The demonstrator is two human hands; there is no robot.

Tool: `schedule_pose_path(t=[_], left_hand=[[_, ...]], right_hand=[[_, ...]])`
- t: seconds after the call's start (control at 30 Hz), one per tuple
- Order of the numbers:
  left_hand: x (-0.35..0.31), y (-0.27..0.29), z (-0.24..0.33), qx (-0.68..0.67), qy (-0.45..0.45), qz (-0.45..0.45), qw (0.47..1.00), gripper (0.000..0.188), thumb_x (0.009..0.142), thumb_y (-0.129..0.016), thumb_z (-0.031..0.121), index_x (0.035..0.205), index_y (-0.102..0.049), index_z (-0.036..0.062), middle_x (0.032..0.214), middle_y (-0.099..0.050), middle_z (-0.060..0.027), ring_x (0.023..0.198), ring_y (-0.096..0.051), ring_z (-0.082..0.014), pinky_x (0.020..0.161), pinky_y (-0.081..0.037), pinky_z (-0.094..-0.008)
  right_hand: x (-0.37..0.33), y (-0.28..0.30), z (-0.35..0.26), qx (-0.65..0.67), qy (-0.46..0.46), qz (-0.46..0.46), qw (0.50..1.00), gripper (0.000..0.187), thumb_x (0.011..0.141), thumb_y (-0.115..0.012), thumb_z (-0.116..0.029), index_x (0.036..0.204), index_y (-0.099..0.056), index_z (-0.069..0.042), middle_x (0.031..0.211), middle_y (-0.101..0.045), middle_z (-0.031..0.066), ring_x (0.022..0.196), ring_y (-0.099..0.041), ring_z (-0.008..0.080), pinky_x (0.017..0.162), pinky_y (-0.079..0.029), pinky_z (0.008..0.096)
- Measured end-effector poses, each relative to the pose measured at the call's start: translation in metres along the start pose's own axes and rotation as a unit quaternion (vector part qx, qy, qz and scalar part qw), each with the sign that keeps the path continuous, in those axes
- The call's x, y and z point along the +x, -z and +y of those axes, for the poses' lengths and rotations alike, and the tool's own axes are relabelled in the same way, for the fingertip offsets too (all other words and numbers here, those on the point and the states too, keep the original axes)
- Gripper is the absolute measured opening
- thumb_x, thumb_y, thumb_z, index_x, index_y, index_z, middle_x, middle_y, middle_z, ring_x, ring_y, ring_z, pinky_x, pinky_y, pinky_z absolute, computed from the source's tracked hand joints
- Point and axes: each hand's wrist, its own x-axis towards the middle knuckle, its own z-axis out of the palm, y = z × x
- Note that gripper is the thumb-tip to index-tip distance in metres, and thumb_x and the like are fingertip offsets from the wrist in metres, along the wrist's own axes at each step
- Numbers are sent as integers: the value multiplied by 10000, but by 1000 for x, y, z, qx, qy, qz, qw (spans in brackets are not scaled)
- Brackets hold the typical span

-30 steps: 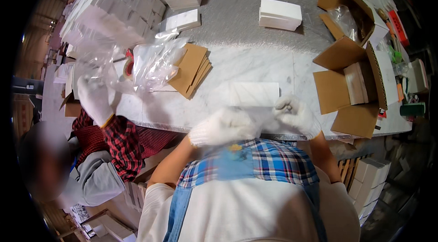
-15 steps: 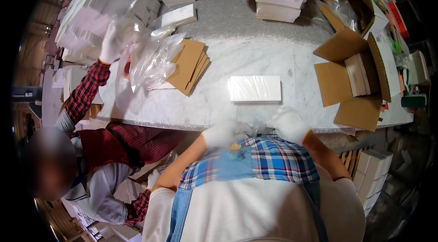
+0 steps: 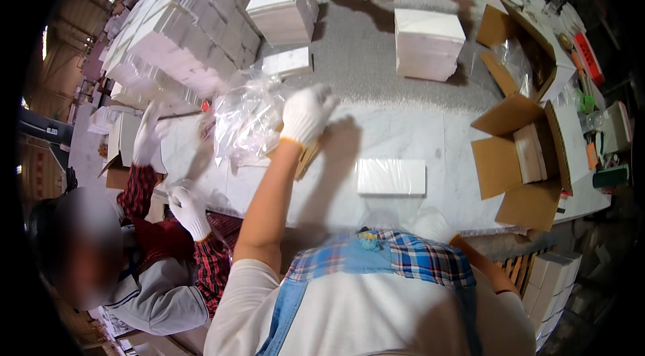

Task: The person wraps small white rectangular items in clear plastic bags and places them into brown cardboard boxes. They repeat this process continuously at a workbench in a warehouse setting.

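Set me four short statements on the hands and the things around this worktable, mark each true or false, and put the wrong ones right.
1. The left hand is reaching out beside the clear plastic bags. True.
2. The right hand is on the tall tile stack at the far side. False: it is low, near the front edge of the table.
3. A white block in shiny, wrinkled clear film lies on the table. True.
4. The nearer open cardboard box holds a roll of tape. False: pale slabs stand in it.
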Motion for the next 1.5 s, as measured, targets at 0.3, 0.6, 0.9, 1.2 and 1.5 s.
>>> schedule_pose_path(t=[0.3,0.6,0.9,1.2,1.5], left_hand=[[168,-14,-108,322,-64,-13,944,491,883,-676,243,1333,-537,106,1307,-649,-154,1203,-623,-375,988,-512,-498],[217,-7,-133,375,-90,-195,902,924,599,-903,324,1385,-490,69,1273,-667,-184,1224,-626,-382,1072,-459,-468],[202,34,-119,297,-141,-40,943,817,707,-826,512,1319,-567,36,1194,-696,-219,1153,-656,-379,1098,-409,-492],[125,81,-4,-149,-178,81,969,821,662,-895,260,1345,-542,-26,1222,-687,-194,1168,-658,-311,1003,-526,-397],[-28,-13,108,247,-334,-161,895,608,719,-789,461,1061,-552,18,984,-662,-174,897,-683,-334,842,-517,-439]], right_hand=[[24,-5,18,167,-99,-44,980,371,948,-600,-367,1002,-774,-44,967,-750,182,909,-709,353,855,-545,442],[26,-22,30,293,-192,-83,933,399,897,-653,-381,992,-766,-10,991,-746,211,936,-709,360,876,-541,418],[30,-35,31,274,-172,-72,944,421,877,-681,-380,1005,-756,14,1027,-738,229,969,-707,358,896,-539,391],[19,-3,13,389,-50,101,914,334,946,-599,-309,1020,-766,-29,1065,-734,193,958,-697,361,854,-547,416],[13,-25,17,-29,21,14,999,210,815,-618,-156,808,-796,-44,830,-747,199,751,-726,374,690,-581,462]])
